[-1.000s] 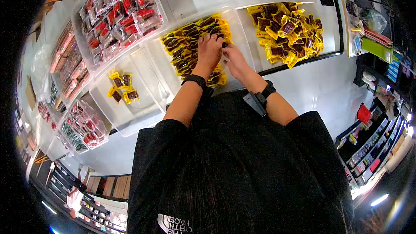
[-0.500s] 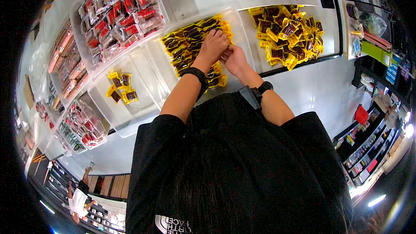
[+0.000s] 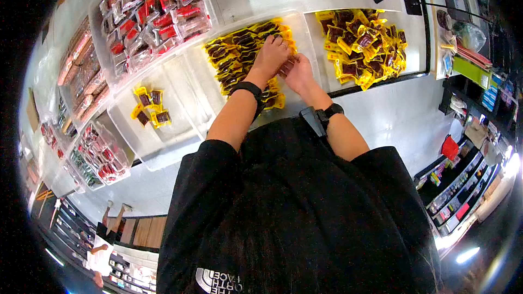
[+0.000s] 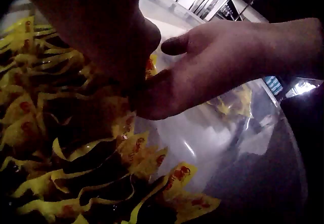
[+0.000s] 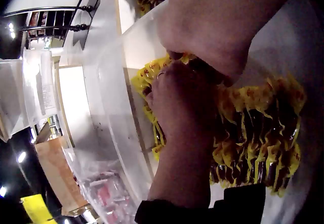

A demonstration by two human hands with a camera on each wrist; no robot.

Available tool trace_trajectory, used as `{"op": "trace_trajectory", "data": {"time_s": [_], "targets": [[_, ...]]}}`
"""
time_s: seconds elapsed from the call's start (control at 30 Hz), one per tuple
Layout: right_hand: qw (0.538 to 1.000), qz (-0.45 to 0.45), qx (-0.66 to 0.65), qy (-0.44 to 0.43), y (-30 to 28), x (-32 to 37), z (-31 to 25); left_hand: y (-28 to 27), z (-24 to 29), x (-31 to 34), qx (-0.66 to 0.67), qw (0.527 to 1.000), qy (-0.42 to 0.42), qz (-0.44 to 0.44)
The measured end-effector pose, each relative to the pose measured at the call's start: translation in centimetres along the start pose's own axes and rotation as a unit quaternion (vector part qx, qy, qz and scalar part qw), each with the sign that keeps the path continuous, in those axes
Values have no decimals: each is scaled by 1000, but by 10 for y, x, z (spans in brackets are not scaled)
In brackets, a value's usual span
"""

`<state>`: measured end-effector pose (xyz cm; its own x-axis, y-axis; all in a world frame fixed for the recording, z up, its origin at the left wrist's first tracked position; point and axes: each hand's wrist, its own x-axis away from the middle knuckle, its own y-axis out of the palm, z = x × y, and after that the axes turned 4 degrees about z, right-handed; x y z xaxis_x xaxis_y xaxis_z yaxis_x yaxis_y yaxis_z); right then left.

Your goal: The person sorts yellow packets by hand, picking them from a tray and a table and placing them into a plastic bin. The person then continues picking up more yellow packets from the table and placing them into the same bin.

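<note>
Yellow-edged dark packets [image 3: 229, 57] stand packed in rows in a clear plastic bin [image 3: 308, 38]. Over the right end of these rows, my left hand [image 3: 267, 61] and right hand [image 3: 299, 76] meet, with a dark brown packet [image 3: 287, 67] between their fingers. The left hand [image 5: 179, 102] has its fingers curled at the packet in the right wrist view, where the right hand [image 5: 212, 27] grips from the other side. In the left wrist view, the right hand's [image 4: 197, 64] fingertips are hidden behind my left hand [image 4: 101, 27].
Right of the bin lies a loose heap of yellow packets [image 3: 362, 46]. A clear bin [image 3: 177, 147] on the left holds several yellow packets [image 3: 151, 107]. Beyond it stands a tray of red and clear packets [image 3: 147, 16]. Another person [image 3: 101, 256] is in the background, lower left.
Both hands have stayed close together over the rows and shifted slightly right; the brown packet between them shows more clearly. The background person has moved more into view.
</note>
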<state>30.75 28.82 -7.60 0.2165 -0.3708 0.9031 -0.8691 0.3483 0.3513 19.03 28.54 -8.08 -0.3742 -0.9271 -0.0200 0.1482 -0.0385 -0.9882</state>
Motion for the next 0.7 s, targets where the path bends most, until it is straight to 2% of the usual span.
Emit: {"op": "trace_trajectory", "data": {"time_s": [0.1,0.17,0.23,0.27,0.3,0.37,0.4,0.43,0.5,0.53,0.57,0.63,0.7], "targets": [[998,-53,-8,14,-6,-6,-3,0,-2,3,9,1000,-12,25],[999,-42,23,26,-8,-9,-5,2,-1,9,42,996,-30,77],[998,-60,7,35,-8,-9,-8,-7,3,13,21,995,-77,57],[997,-48,20,60,-17,-16,-10,-4,1,17,66,984,-102,127],[996,-56,31,68,-5,-9,-7,-15,-6,25,59,983,-115,128],[981,131,139,-17,27,29,-8,-61,-17,44,194,951,-201,133],[977,129,158,-58,42,45,-3,-86,-29,61,230,933,-234,145],[977,122,166,-58,55,49,4,-99,-37,82,245,903,-276,221],[921,6,315,-229,78,56,24,-110,-53,134,247,814,-398,343],[879,0,390,-275,99,61,33,-114,-64,163,210,794,-461,336],[872,-58,398,-280,115,68,45,-111,-74,193,168,758,-512,367],[798,-170,454,-358,138,61,79,-103,-93,249,50,730,-581,357],[710,-233,555,-365,161,68,112,-66,-112,312,45,669,-695,258]]}}
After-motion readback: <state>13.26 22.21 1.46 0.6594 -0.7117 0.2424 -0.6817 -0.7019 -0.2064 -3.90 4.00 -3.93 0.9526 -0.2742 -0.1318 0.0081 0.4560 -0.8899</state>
